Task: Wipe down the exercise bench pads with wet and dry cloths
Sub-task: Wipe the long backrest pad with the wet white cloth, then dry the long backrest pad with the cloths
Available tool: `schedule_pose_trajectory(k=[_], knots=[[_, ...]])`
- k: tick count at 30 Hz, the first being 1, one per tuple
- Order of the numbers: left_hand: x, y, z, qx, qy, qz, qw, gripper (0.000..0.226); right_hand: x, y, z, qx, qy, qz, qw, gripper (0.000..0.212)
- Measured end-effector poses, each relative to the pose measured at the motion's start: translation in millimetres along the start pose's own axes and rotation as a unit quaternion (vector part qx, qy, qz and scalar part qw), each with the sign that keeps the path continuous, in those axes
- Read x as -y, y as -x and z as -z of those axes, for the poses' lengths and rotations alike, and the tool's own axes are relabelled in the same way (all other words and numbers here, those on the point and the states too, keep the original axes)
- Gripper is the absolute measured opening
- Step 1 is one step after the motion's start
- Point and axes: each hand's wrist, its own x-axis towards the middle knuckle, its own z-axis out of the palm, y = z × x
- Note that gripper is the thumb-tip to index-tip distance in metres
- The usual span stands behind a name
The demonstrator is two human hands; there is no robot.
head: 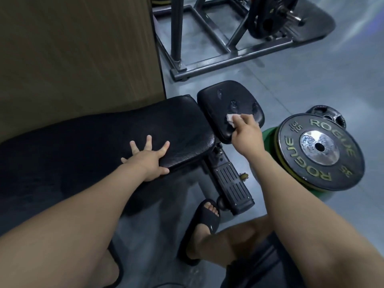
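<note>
The right hand (pixel 246 135) has its grip closed around a small white cloth (pixel 294 119), pressing it onto the near edge of the small black seat pad (pixel 226 100), which sits to the right of the long back pad (pixel 104 138). Wet patches shine on the seat pad just beyond the cloth. The left hand (pixel 148 159) lies flat on the near right corner of the long pad, fingers spread apart, holding nothing. To the right, a black weight plate (pixel 320 148) lies on a green one (pixel 268 134) on the grey floor (pixel 311 75). A sandalled foot (pixel 204 223) stands near the bench frame.
</note>
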Motion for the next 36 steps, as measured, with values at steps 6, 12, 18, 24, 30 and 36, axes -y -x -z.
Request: schedule_pose_trajectory(k=[6,12,18,24,30,36], knots=[[10,4,3,-0.019,0.005,-0.018,1.0,0.079,14,5,19,0.057,0.033,-0.042,0.997,0.042],[52,47,3,-0.152,0.123,-0.045,0.98,0.059,94,30,30,0.071,-0.027,0.024,0.997,0.044],[164,107,-8,-0.252,0.187,0.004,0.949,0.035,217,82,-9,0.175,-0.047,0.18,0.967,0.043],[311,166,-52,-0.341,0.237,0.109,0.903,0.018,364,158,-83,0.268,-0.078,0.301,0.912,0.02],[435,208,-109,-0.379,0.259,0.25,0.853,0.011,481,219,-139,0.349,-0.086,0.386,0.849,0.016],[520,206,-124,-0.453,0.246,0.388,0.764,0.041,526,240,-173,0.383,-0.061,0.422,0.819,0.021]])
